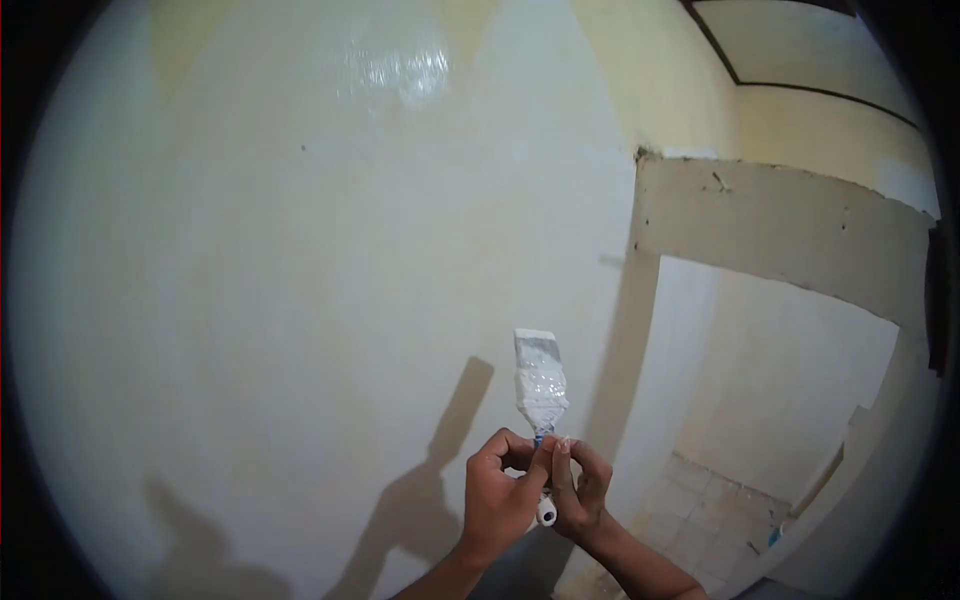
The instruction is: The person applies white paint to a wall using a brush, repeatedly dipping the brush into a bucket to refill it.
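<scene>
Upright in front of the wall stands a paintbrush (541,383), its head thickly smeared with white paint and grey showing near the white tip. My left hand (503,492) is closed around its handle, thumb and index finger at the blue neck. My right hand (583,487) pinches close beside the left, fingertips meeting at the neck, with white paint on them. Below, the white handle end with its hanging hole shows between the hands. Fingers hide the middle of the handle.
A large wall (300,260), mostly white with yellow patches at the top, fills the left. High up is a shiny wet patch (400,72). On the right, a rough-edged beam (780,212) spans an opening onto a tiled floor (710,515). Shadows of the hands and brush fall on the wall.
</scene>
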A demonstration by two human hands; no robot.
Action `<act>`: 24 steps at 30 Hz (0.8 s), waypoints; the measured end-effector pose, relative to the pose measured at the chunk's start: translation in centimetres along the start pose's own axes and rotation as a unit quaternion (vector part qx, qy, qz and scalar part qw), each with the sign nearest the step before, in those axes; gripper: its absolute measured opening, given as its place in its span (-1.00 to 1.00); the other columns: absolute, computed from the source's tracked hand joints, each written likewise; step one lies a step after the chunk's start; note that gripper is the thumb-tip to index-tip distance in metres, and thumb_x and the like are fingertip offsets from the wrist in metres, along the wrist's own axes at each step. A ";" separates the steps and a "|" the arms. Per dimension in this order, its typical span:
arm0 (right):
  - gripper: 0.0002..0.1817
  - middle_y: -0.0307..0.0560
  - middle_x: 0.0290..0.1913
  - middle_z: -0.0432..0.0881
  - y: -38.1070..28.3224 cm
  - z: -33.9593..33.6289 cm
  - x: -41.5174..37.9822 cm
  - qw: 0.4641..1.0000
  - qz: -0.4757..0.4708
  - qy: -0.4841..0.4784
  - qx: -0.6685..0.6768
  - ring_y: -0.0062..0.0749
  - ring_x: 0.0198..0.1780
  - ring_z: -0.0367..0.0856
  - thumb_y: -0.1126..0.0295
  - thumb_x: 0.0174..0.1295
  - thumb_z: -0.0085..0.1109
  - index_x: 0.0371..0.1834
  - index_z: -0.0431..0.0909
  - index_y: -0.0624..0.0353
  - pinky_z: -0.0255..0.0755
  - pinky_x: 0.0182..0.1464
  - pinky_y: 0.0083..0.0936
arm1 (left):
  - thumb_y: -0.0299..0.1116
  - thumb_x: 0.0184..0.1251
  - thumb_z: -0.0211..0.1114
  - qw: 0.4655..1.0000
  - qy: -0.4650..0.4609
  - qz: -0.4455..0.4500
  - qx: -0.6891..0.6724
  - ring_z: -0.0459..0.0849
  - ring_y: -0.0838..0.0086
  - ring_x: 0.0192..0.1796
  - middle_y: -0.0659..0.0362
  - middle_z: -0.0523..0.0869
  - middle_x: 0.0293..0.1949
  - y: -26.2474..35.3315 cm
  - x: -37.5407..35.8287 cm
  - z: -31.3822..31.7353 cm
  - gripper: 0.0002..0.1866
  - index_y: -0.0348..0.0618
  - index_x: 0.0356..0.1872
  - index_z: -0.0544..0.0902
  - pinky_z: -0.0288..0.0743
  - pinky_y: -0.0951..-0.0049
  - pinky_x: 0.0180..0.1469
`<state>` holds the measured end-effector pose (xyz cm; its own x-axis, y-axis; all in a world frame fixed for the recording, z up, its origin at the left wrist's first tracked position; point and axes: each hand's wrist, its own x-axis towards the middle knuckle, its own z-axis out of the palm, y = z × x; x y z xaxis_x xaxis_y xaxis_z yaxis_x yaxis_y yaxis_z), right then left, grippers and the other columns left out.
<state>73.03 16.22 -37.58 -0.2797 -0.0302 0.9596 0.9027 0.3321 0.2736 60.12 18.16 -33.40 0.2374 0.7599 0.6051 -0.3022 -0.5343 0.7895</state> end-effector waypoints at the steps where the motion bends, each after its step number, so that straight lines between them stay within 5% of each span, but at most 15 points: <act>1: -0.50 0.27 0.15 0.53 0.4 -0.1 1.0 1.000 0.004 -0.002 -0.003 0.01 0.07 0.69 0.69 0.11 0.37 0.19 0.58 0.58 0.69 0.02 -0.31 | -0.35 0.50 0.39 1.000 0.002 0.010 -0.001 0.62 0.70 -0.36 0.24 0.69 -0.48 0.4 0.8 0.3 -0.71 -0.26 -0.42 0.55 0.49 0.55 -0.27; 13: -0.56 0.41 0.11 0.63 5.4 -0.7 7.8 0.997 0.045 0.034 0.051 0.09 0.04 0.76 0.66 0.17 0.28 0.16 0.60 0.58 0.71 0.03 -0.25 | -0.41 0.54 0.30 0.982 0.028 0.159 0.099 0.55 0.73 -0.40 0.26 0.66 -0.51 3.8 7.3 3.6 -0.71 -0.33 -0.45 0.61 0.43 0.55 -0.31; 19: -0.56 0.42 0.14 0.61 9.0 -0.7 11.6 0.996 -0.008 0.082 0.046 0.15 0.04 0.75 0.64 0.18 0.29 0.16 0.60 0.56 0.71 0.02 -0.24 | -0.33 0.57 0.28 0.976 -0.004 0.194 0.094 0.67 0.58 -0.30 0.14 0.71 -0.40 6.7 10.1 4.4 -0.72 -0.37 -0.30 0.69 0.52 0.49 -0.18; 20: -0.56 0.40 0.16 0.60 9.7 -0.7 12.6 0.994 -0.023 0.095 0.045 0.16 0.05 0.74 0.64 0.18 0.29 0.16 0.60 0.55 0.70 0.03 -0.24 | -0.30 0.58 0.27 0.974 -0.042 0.190 0.113 0.71 0.51 -0.20 0.08 0.75 -0.24 7.9 10.3 4.2 -0.74 -0.37 -0.11 0.68 0.55 0.47 -0.09; 24: -0.56 0.33 0.16 0.63 12.4 0.1 16.3 0.990 -0.037 0.123 0.064 0.09 0.09 0.73 0.64 0.20 0.33 0.18 0.60 0.50 0.69 0.04 -0.27 | -0.29 0.55 0.22 0.941 -0.004 0.259 0.218 0.65 0.47 -0.01 0.09 0.74 -0.08 11.8 11.2 5.4 -0.69 -0.34 0.10 0.62 0.51 0.40 0.08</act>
<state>79.68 19.92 -18.50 -0.2412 -0.2823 0.9285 0.8294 0.4367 0.3482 64.25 18.38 -16.72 0.1695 0.3539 0.9198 0.0279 -0.9346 0.3545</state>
